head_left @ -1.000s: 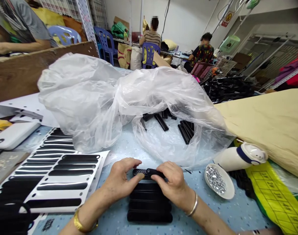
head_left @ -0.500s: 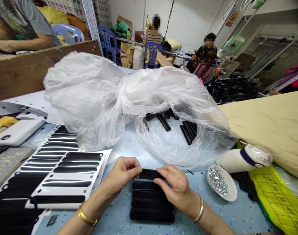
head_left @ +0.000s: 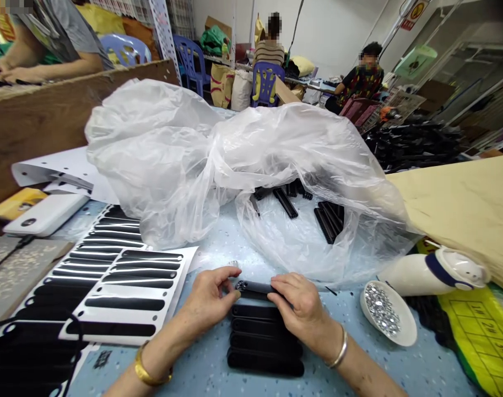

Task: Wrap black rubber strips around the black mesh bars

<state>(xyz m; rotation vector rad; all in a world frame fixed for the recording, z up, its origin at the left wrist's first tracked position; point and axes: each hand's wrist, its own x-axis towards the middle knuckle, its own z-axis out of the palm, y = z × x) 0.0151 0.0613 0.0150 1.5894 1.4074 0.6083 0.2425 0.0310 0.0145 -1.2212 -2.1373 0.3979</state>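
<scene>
Left hand (head_left: 212, 300): fingers curled, thumb and forefinger pinching the left end of a black clip (head_left: 255, 288), where a small shiny stud shows.
Right hand (head_left: 298, 309): fingers bent and pinching the right end of the same black clip, holding it level.
Black clip: a narrow dark bar held between both hands, just above the far end of the row of finished bars (head_left: 264, 342) and barely clear of the table (head_left: 218, 248).
Row of finished bars: 4 black bars lying side by side, directly under the hands and nearer the person than the black clip.
Backing sheets (head_left: 123, 286): white card with long black strips, left of the black clip.
Dish of rhinestones (head_left: 382, 314): shallow white dish of silver stones, right of the black clip; a white bottle (head_left: 433, 270) lies on its side just beyond it.
Plastic bag (head_left: 234, 165): crumpled clear bag beyond the black clip, with more black pieces (head_left: 317, 212) inside.
Step in hand: the piece seems to be getting fitted or pressed at its left end.
Next move: likely calls for steady pressure from both thumbs, then laying the piece in line with the other 4.
</scene>
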